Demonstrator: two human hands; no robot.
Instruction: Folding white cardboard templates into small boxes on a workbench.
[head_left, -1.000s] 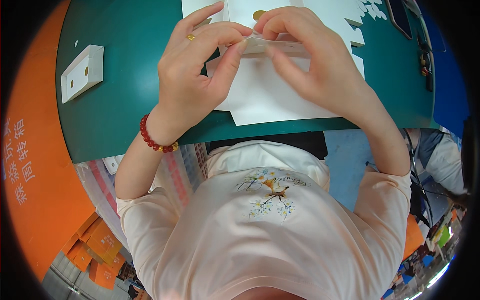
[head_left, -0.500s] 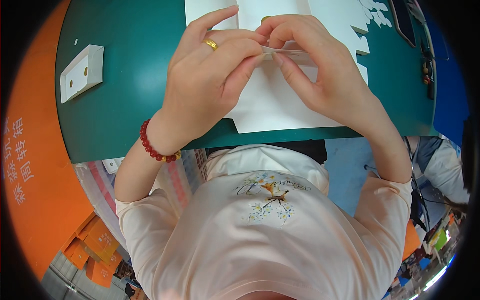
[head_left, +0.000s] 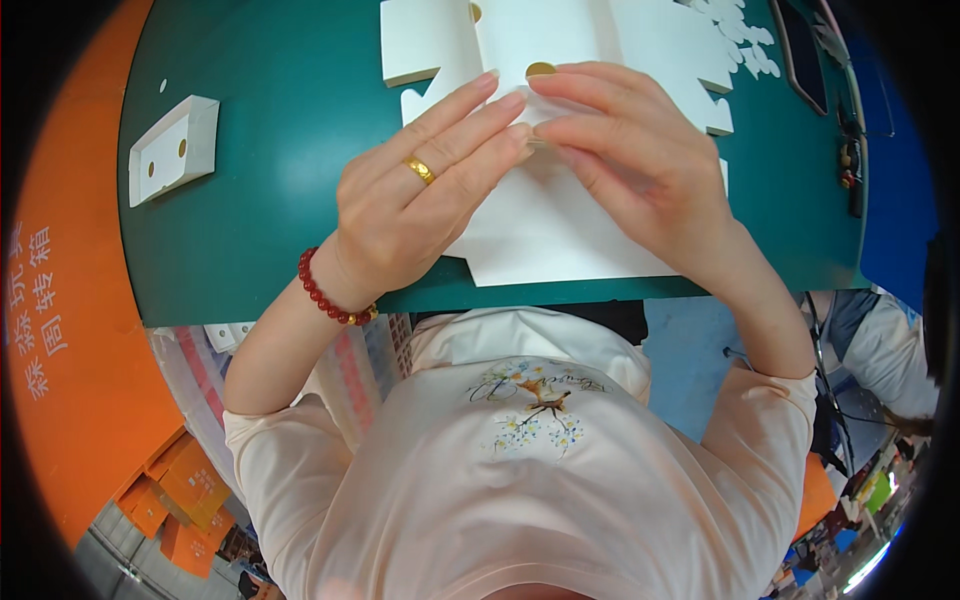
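Observation:
White flat-cut cardboard (head_left: pixel 560 240) with tabs and slots lies on the green table in front of me. Over its middle, my left hand (head_left: pixel 415 190), wearing a gold ring and red bead bracelet, pinches a folded cardboard edge between thumb and index finger, its other fingers stretched out. My right hand (head_left: pixel 665 165) meets it there, thumb and index finger closed on the same edge. The fingers mostly hide that edge. Just beyond them shows a round yellow-brown spot (head_left: pixel 540 69) on the cardboard.
A small white open box (head_left: pixel 203 145) with two round brown spots stands at the table's left. White cut scraps (head_left: pixel 750 45), a phone (head_left: pixel 800 55) and a beaded item (head_left: pixel 851 165) lie at the right. An orange panel (head_left: pixel 70 280) borders the left; another person's sleeve (head_left: pixel 880 335) shows right.
Both hands have lowered slightly toward me, and my left fingers have straightened and drawn closer together. Less of the folded edge shows, while the round spot beyond is more exposed.

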